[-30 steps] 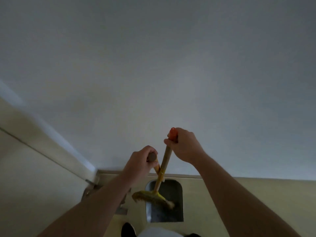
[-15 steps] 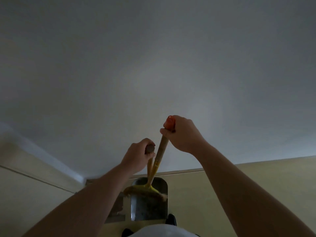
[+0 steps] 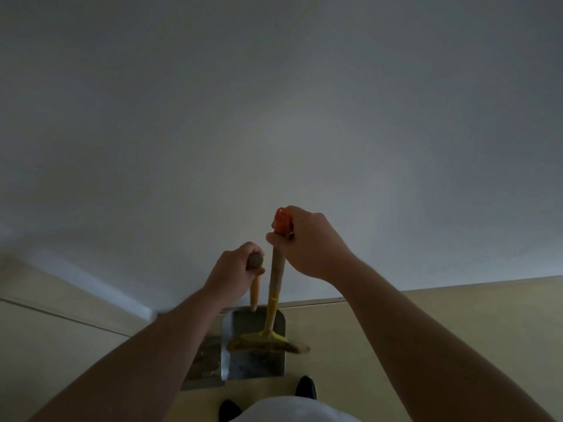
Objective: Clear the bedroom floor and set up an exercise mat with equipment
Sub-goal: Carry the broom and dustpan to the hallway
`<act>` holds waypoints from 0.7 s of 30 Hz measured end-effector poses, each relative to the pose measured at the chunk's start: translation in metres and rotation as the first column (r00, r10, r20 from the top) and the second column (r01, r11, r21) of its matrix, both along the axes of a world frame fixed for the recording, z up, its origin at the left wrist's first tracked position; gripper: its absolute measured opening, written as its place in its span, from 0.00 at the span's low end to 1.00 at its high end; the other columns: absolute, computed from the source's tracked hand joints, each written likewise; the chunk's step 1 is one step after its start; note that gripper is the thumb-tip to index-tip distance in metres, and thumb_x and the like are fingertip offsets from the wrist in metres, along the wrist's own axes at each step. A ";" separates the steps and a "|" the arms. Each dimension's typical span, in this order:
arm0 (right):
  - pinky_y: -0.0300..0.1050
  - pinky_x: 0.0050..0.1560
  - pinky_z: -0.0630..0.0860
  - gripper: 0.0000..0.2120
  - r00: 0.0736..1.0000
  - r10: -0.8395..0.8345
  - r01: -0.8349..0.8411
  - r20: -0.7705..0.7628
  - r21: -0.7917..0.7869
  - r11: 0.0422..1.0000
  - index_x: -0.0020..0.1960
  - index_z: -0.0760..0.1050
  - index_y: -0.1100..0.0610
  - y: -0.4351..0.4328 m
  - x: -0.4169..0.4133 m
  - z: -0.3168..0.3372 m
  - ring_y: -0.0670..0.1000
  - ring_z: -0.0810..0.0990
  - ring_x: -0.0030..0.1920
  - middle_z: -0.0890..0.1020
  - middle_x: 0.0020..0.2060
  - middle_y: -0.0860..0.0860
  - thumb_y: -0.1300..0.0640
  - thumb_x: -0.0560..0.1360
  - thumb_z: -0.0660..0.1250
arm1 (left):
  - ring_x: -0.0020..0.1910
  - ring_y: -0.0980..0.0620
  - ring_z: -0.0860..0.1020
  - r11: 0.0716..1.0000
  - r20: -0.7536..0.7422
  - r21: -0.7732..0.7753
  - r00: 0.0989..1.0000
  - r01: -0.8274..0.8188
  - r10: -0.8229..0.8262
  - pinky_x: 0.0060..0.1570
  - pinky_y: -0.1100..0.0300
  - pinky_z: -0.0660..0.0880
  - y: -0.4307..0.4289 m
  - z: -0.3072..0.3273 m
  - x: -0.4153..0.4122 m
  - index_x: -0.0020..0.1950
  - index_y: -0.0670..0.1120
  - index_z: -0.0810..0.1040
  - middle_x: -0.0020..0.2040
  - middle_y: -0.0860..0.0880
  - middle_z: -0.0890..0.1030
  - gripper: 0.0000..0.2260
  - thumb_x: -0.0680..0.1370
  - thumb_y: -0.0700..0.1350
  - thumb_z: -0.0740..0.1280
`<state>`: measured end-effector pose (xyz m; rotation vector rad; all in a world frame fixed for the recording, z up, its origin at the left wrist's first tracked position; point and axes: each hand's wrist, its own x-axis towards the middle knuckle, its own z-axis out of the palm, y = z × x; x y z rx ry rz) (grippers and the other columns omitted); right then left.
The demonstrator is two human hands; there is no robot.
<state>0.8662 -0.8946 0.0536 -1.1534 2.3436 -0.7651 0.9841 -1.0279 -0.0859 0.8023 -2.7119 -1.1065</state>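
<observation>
Uncrossed since a second ago, both handles are now held side by side. The knobbed wooden handle of the grey metal dustpan (image 3: pixel 256 363) is gripped by the left hand (image 3: pixel 234 275), the orange-capped wooden broom (image 3: pixel 277 269) by the right hand (image 3: pixel 310 242). The yellow broom head (image 3: pixel 259 342) is seen across the pan, on beige floor (image 3: pixel 426 324) beside the white wall (image 3: pixel 274 117).

The pale floor (image 3: pixel 426 330) bears a grey dustpan (image 3: pixel 259 363) — against the wall (image 3: pixel 274 117), dark shoes (image 3: pixel 306 388) near.
</observation>
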 end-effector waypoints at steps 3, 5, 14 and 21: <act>0.40 0.47 0.79 0.09 0.999 -0.023 0.023 0.037 0.016 1.000 0.53 0.74 0.53 0.000 -0.005 -0.026 0.49 0.82 0.43 0.82 0.42 0.50 0.48 0.79 0.68 | 0.46 0.60 0.81 0.999 -0.003 0.020 0.999 -0.032 0.032 0.48 0.65 0.77 -0.003 -0.003 0.000 0.55 0.53 0.75 0.47 0.56 0.82 0.10 0.77 0.45 0.72; 0.41 0.48 0.79 0.09 0.997 -0.057 0.056 0.061 0.013 0.998 0.53 0.74 0.53 0.001 -0.008 -0.040 0.50 0.83 0.43 0.82 0.42 0.50 0.48 0.79 0.68 | 0.46 0.60 0.80 0.999 0.006 0.015 0.999 -0.045 0.044 0.47 0.67 0.76 -0.005 -0.004 0.000 0.56 0.53 0.76 0.48 0.56 0.82 0.11 0.77 0.45 0.73; 0.51 0.50 0.82 0.09 0.993 -0.080 0.079 0.089 0.013 0.997 0.53 0.75 0.53 -0.001 -0.025 -0.074 0.50 0.82 0.42 0.83 0.42 0.50 0.49 0.78 0.69 | 0.46 0.62 0.79 0.992 0.056 0.087 0.994 -0.095 0.090 0.45 0.70 0.74 -0.001 -0.033 0.000 0.57 0.51 0.77 0.49 0.56 0.82 0.11 0.77 0.45 0.73; 0.47 0.49 0.81 0.09 0.997 0.000 -0.004 0.082 0.059 0.998 0.55 0.74 0.53 -0.009 -0.032 -0.100 0.49 0.81 0.41 0.81 0.42 0.50 0.50 0.79 0.68 | 0.45 0.62 0.78 0.992 0.108 0.098 0.992 -0.083 0.072 0.41 0.73 0.72 -0.002 -0.056 -0.015 0.58 0.51 0.77 0.50 0.54 0.82 0.12 0.76 0.45 0.74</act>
